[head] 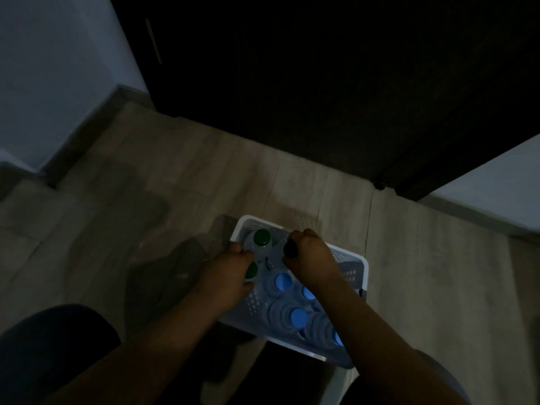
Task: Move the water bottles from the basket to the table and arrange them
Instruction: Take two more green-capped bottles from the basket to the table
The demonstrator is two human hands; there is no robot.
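White basket (350,267) beneath; left hand (230,273) gripped a green-capped bottle (251,270), right hand (312,258) a dark-capped bottle (290,248); lifting straight up seemed wisest.

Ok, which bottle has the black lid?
The bottle gripped by the right hand at the basket's far end. Its cap looks black; the others have green caps or blue caps.

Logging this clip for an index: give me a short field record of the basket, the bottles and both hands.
container: white basket on the floor, bottles standing inside
left: left hand grips a green-capped bottle
right: right hand grips a dark-capped bottle
others: one more green cap, at least three blue caps
light: dim
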